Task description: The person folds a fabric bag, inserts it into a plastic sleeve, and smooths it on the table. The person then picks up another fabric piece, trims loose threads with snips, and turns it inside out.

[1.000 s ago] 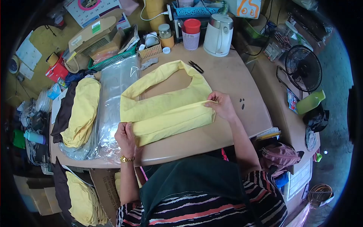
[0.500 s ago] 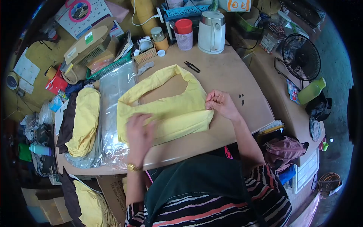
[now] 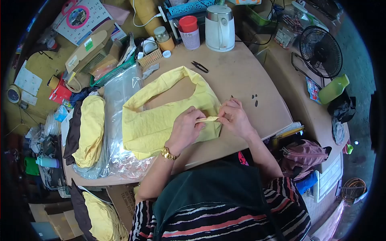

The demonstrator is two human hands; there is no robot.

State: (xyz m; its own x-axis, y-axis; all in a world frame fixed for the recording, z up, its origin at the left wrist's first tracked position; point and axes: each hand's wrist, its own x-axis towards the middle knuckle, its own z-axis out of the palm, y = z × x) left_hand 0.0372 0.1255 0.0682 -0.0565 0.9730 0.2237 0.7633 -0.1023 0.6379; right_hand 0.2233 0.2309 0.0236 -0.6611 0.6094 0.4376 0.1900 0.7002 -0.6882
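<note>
A yellow cloth bag (image 3: 150,122) lies flat on the brown table (image 3: 245,76), its wide strap looped toward the far side. At the bag's right part, my left hand (image 3: 185,127) pinches a narrow fold of the cloth between thumb and fingers. Close beside it, my right hand (image 3: 235,117) pinches the other end of the same fold, so a short strip is stretched between the two. The fingertips hide part of the fold. Beyond the strap lie small black thread snips (image 3: 200,66), touched by neither hand.
Clear plastic bags (image 3: 120,104) lie left of the yellow bag, beside folded yellow-and-brown cloth (image 3: 89,130). A white kettle (image 3: 220,28), a lilac cup (image 3: 189,39) and a wicker basket (image 3: 149,59) stand along the back. A black fan (image 3: 320,52) is at the right.
My left hand has moved right across the bag and taken hold of its cloth near my right hand. The fold between them is now lifted and stretched.
</note>
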